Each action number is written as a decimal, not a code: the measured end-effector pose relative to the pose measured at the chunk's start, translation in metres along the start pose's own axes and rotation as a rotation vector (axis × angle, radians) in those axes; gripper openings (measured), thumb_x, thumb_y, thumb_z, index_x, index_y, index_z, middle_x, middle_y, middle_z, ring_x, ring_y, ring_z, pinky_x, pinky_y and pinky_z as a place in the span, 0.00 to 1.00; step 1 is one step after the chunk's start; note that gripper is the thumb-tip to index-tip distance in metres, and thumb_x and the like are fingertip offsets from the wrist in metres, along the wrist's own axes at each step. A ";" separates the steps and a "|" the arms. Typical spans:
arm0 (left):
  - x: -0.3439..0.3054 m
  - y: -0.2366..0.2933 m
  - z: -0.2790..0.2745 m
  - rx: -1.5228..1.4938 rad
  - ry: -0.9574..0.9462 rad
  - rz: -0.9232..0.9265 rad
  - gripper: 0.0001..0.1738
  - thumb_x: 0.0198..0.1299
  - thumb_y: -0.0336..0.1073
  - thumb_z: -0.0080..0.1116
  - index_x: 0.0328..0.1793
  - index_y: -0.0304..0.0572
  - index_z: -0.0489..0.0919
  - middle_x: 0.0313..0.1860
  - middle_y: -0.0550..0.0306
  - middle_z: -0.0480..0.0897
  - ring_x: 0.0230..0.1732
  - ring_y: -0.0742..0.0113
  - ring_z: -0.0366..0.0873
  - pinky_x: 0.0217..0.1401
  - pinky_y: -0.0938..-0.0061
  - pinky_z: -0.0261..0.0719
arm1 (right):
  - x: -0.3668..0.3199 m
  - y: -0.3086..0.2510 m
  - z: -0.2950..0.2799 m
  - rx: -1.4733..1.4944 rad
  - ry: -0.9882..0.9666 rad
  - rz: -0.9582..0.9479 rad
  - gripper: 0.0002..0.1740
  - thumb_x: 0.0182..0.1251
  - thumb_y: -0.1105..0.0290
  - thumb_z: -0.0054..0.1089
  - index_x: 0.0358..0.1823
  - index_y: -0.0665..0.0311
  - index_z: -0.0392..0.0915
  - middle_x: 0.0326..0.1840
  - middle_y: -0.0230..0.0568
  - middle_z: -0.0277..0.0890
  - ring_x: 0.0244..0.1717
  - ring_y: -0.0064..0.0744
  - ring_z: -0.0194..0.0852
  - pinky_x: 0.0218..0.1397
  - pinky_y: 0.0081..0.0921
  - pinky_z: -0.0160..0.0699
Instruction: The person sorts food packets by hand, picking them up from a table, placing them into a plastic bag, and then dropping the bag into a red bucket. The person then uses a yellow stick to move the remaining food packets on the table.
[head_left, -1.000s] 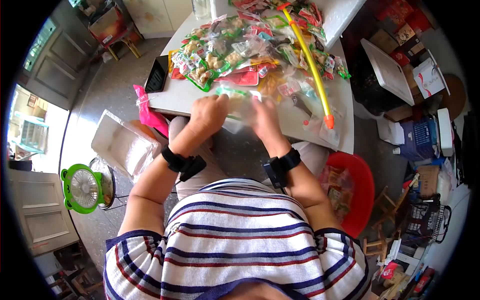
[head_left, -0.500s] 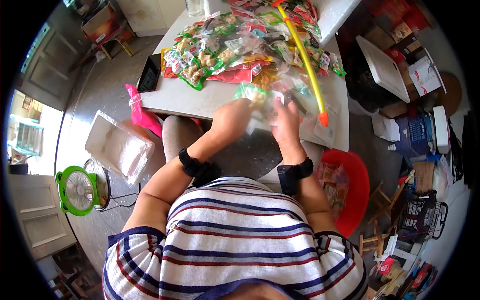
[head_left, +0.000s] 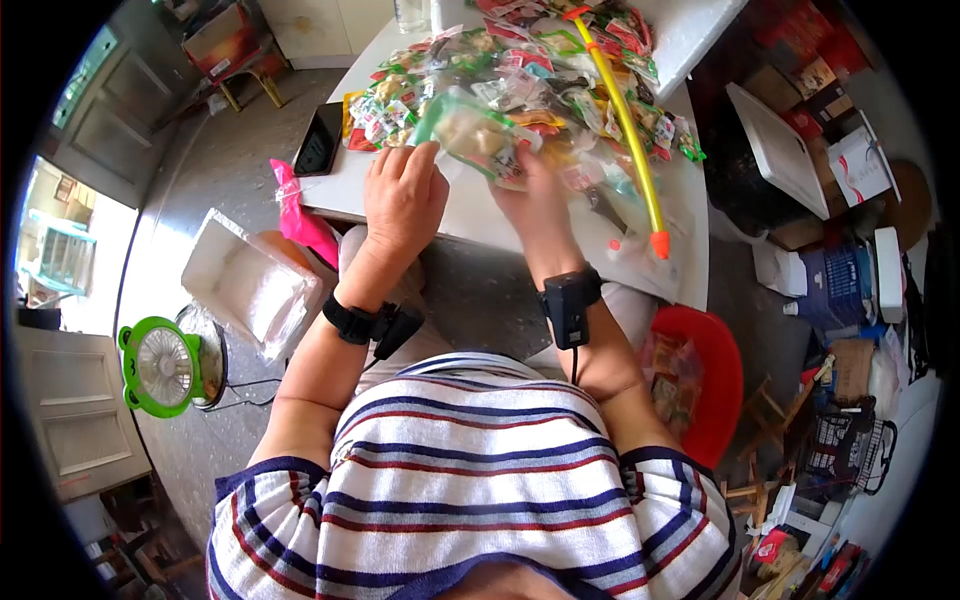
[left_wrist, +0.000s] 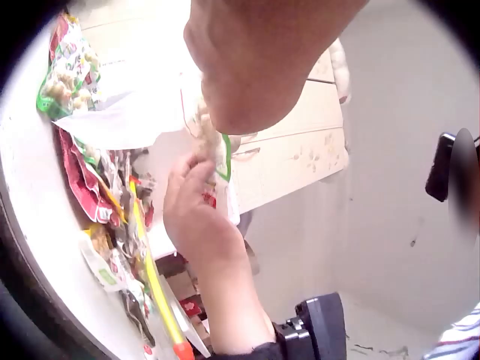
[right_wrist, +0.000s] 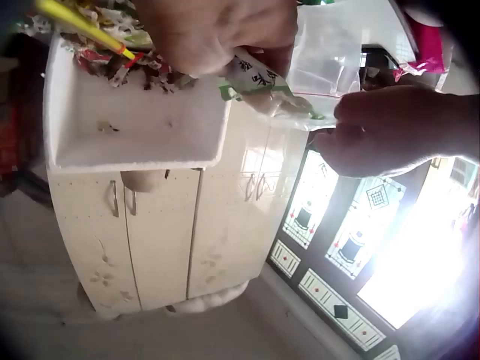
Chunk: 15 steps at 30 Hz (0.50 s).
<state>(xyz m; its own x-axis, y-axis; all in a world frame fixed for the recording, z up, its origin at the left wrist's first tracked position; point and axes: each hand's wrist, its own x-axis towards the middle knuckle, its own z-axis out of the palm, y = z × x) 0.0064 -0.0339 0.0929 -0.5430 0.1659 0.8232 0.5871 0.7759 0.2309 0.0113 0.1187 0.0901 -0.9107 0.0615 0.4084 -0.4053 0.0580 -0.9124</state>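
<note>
- Two hands, one packet: the left hand (head_left: 403, 200) and the right hand (head_left: 535, 205) hold a single green-edged packet (head_left: 475, 130) between them. It is lifted above the near part of the white table (head_left: 480, 228), just in front of the heap.
- Left hand: fingers bent, pinching the packet's left edge. Right hand: fingers curled round its right end.
- On the table lie one yellow rod (head_left: 625, 130) with an orange tip, one dark phone (head_left: 320, 140), and a heap of snack packets (head_left: 470, 60) too tangled to count.
- On the floor are one green fan (head_left: 160, 365), one white foam box (head_left: 245, 285) and one red basin (head_left: 715, 370).
- Only the right wrist view shows what looks like clear plastic (right_wrist: 326, 52) by the packet, and a cream cabinet (right_wrist: 150, 225) behind.
- Only the left wrist view shows the right hand's thumb side against the packet.
</note>
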 end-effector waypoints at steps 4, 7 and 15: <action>-0.027 0.009 0.013 -0.141 -0.266 -0.064 0.08 0.39 0.25 0.50 0.29 0.39 0.73 0.22 0.52 0.73 0.26 0.55 0.70 0.29 0.67 0.69 | -0.018 0.052 -0.013 0.705 0.189 0.401 0.12 0.53 0.76 0.50 0.39 0.70 0.67 0.35 0.39 0.70 0.35 0.30 0.70 0.38 0.24 0.70; -0.065 0.024 0.046 -0.226 -0.454 -0.198 0.08 0.41 0.27 0.48 0.32 0.39 0.72 0.24 0.48 0.73 0.29 0.50 0.71 0.32 0.63 0.70 | -0.053 0.073 -0.038 0.717 0.353 0.512 0.09 0.53 0.76 0.50 0.36 0.71 0.67 0.34 0.39 0.70 0.34 0.28 0.69 0.37 0.23 0.70; -0.071 0.059 0.071 -0.444 -0.462 -0.265 0.13 0.40 0.27 0.52 0.37 0.38 0.71 0.25 0.48 0.74 0.30 0.50 0.71 0.32 0.64 0.70 | -0.069 0.070 -0.076 0.613 0.467 0.495 0.07 0.55 0.75 0.47 0.35 0.70 0.67 0.34 0.39 0.70 0.34 0.30 0.70 0.36 0.27 0.71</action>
<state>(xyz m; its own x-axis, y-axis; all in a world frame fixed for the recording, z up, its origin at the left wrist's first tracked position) 0.0374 0.0433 0.0117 -0.8445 0.3239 0.4266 0.5356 0.5200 0.6654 0.0516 0.1938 0.0006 -0.9209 0.3431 -0.1850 -0.0705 -0.6134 -0.7866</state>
